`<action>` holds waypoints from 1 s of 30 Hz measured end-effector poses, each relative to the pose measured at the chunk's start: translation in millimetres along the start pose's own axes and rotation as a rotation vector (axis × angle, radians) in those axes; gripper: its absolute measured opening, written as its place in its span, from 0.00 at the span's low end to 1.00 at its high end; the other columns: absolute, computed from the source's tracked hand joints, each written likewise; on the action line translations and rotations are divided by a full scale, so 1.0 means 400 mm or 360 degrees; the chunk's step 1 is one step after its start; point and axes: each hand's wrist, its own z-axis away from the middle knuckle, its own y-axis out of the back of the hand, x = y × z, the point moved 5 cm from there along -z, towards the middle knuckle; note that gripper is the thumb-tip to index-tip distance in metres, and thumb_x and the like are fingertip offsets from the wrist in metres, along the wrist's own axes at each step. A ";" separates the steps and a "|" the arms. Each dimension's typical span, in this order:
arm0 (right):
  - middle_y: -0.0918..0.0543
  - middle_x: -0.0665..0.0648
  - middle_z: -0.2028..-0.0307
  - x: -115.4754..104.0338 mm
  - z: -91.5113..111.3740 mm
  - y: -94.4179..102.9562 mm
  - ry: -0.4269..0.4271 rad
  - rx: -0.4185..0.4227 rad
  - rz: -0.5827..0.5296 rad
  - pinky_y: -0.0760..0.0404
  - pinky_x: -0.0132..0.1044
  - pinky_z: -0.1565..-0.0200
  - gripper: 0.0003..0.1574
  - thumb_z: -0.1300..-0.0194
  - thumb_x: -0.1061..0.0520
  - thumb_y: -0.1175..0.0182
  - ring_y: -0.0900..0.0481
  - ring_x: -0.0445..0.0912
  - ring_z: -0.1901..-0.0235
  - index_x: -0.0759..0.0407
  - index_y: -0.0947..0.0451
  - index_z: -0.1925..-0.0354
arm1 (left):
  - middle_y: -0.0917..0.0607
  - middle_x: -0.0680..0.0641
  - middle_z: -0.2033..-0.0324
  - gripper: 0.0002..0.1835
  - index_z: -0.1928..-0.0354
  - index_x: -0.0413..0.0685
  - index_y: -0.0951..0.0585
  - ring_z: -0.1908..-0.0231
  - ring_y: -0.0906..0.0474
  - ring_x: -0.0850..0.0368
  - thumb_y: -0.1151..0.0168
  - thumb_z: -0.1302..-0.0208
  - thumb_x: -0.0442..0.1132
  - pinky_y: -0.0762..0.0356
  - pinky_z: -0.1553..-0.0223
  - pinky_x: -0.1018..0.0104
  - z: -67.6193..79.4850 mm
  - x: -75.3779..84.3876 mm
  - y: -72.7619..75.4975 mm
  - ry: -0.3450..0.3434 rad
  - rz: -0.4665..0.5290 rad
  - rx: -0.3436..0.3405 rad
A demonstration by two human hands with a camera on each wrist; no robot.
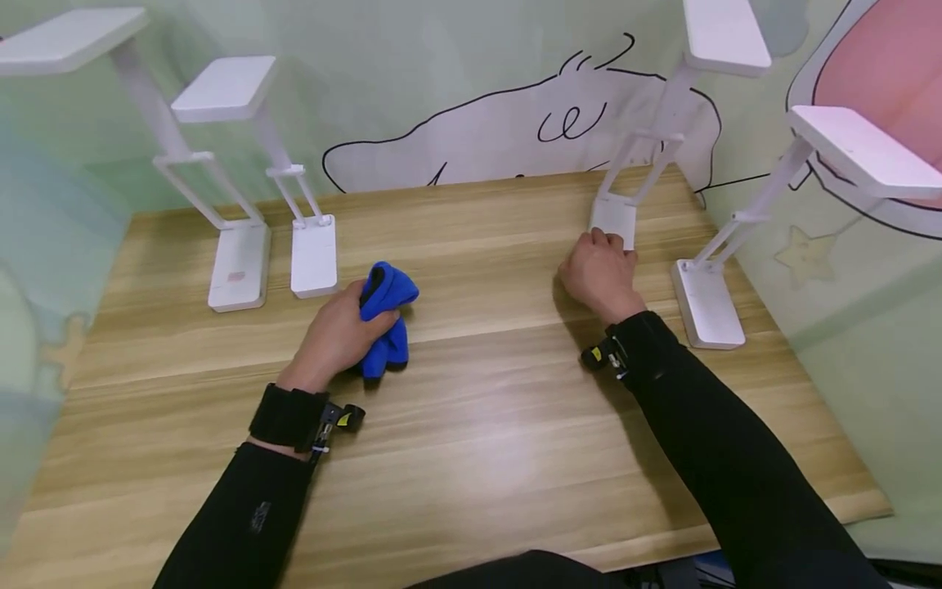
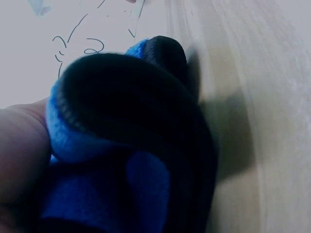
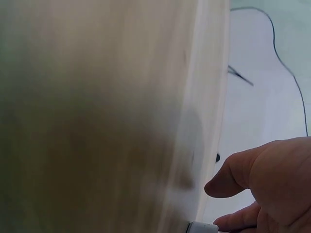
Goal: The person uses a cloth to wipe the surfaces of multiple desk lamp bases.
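Note:
Bunched in my left hand [image 1: 334,339] is a blue cloth [image 1: 386,298] with dark edging, just above or on the wooden table; the thumb pinches it from the near side. The left wrist view shows folds of the cloth [image 2: 77,141] up close, beside the thumb. My right hand [image 1: 599,274] reaches to the front of a white desk lamp [image 1: 614,219] at the back right and partly covers its base. In the right wrist view, the fingers touch a corner of the lamp base [image 3: 203,227], while the thumb [image 3: 228,177] stands apart from it.
Two white desk lamps, a larger one [image 1: 239,270] and a smaller one [image 1: 314,254], stand at the back left. Another white lamp [image 1: 708,307] stands near the right edge. A wall with drawings [image 1: 456,49] rises behind the wooden table [image 1: 471,458].

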 end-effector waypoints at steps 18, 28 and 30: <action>0.27 0.67 0.43 -0.154 0.091 -0.023 0.0300 0.0045 -0.0008 0.34 0.69 0.50 0.21 0.43 0.55 0.45 0.35 0.65 0.41 0.70 0.26 0.56 | 0.29 0.34 0.37 0.43 0.27 0.39 0.44 0.42 0.30 0.41 0.43 0.35 0.58 0.30 0.42 0.43 -0.003 0.000 0.002 0.0022 0.0016 0.0000; 0.30 0.67 0.36 -0.249 0.152 -0.042 0.0496 0.0048 0.0049 0.32 0.64 0.50 0.29 0.44 0.54 0.43 0.35 0.63 0.41 0.70 0.27 0.47 | 0.30 0.33 0.37 0.43 0.28 0.38 0.43 0.42 0.30 0.41 0.43 0.35 0.57 0.30 0.42 0.43 -0.002 -0.001 0.002 0.0030 0.0014 0.0004; 0.30 0.67 0.36 -0.263 0.161 -0.046 0.0522 0.0030 0.0055 0.32 0.63 0.50 0.30 0.44 0.55 0.44 0.36 0.63 0.40 0.70 0.28 0.45 | 0.30 0.33 0.36 0.43 0.28 0.38 0.44 0.42 0.31 0.40 0.43 0.35 0.57 0.30 0.42 0.42 -0.001 -0.002 0.002 0.0035 0.0012 0.0002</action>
